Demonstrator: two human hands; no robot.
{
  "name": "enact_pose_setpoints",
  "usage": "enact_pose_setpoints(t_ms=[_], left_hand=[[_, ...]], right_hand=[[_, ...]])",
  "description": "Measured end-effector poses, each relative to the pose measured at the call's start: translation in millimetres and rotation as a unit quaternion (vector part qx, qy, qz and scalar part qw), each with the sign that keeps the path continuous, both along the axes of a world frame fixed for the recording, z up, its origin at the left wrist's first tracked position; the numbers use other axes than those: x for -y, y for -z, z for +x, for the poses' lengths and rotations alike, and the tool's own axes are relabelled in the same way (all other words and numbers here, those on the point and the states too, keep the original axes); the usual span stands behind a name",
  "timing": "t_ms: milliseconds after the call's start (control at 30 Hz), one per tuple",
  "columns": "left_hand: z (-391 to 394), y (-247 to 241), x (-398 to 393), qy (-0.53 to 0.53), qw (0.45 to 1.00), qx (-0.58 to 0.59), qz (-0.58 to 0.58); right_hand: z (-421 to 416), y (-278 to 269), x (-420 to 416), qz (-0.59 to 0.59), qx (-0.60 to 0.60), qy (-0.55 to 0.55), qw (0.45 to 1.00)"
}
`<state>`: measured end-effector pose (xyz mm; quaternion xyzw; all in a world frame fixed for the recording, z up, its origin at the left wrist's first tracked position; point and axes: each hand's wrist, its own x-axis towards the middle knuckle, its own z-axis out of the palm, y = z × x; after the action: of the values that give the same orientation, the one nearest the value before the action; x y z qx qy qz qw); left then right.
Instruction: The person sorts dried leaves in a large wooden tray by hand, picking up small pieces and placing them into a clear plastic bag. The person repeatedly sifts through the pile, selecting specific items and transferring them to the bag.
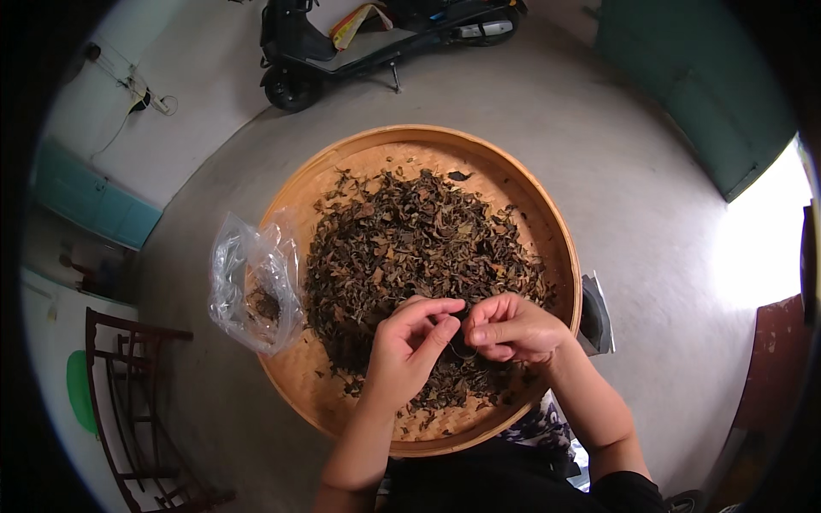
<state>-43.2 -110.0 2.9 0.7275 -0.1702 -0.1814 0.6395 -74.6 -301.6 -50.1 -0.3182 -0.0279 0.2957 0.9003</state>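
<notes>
A round woven bamboo tray (pixel 569 256) lies before me, heaped with dried brown and dark green leaves (pixel 417 237). Over the near part of the heap, my left hand (pixel 410 346) and my right hand (pixel 513 327) are close together. The fingertips of my right hand are pinched on a thin stem or strand (pixel 463 356) that curves below them. My left thumb and index finger nearly meet, and whether they hold anything cannot be told. On the tray's left rim rests a clear plastic bag (pixel 256 282), crumpled, with some dark bits seen at its lower part.
A black scooter (pixel 359 54) stands beyond the tray on the concrete floor. Close to the tray's right rim is a dark open bag (pixel 596 314). Dark wooden chair frames (pixel 138 397) stand at the lower left, with a teal cabinet (pixel 96 195) farther back.
</notes>
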Motion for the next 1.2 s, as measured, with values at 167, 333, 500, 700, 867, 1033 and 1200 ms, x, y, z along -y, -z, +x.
enact_pose_setpoints(t_ms=[167,333,500,700,867,1033,1200], left_hand=[[-2.8,7.9,-5.9,0.051,0.99,-0.104,-0.079],[-2.3,-7.1,-32.6,-0.048,0.995,-0.089,-0.026],[49.2,-28.1,-141.0,-0.367,0.912,0.171,0.062],[108.8,8.9,-239.3,-0.394,0.859,0.29,0.152],[108.2,21.8,-219.7,-0.391,0.838,0.318,0.208],[81.0,5.1,-191.2,-0.405,0.837,0.305,0.207],[43.7,-11.2,-139.6,-0.353,0.888,0.268,0.124]], right_hand=[[-5.0,5.6,-17.5,0.067,-0.06,-0.046,0.995],[-13.1,0.7,-21.1,-0.104,0.01,0.01,0.994],[-8.2,2.7,26.4,-0.544,0.218,0.279,0.761],[13.2,13.0,45.6,-0.705,0.164,0.284,0.629],[22.7,33.6,44.9,-0.718,0.141,0.255,0.632],[17.4,26.3,49.6,-0.626,0.12,0.271,0.721],[10.9,12.6,34.8,-0.351,0.063,0.257,0.898]])
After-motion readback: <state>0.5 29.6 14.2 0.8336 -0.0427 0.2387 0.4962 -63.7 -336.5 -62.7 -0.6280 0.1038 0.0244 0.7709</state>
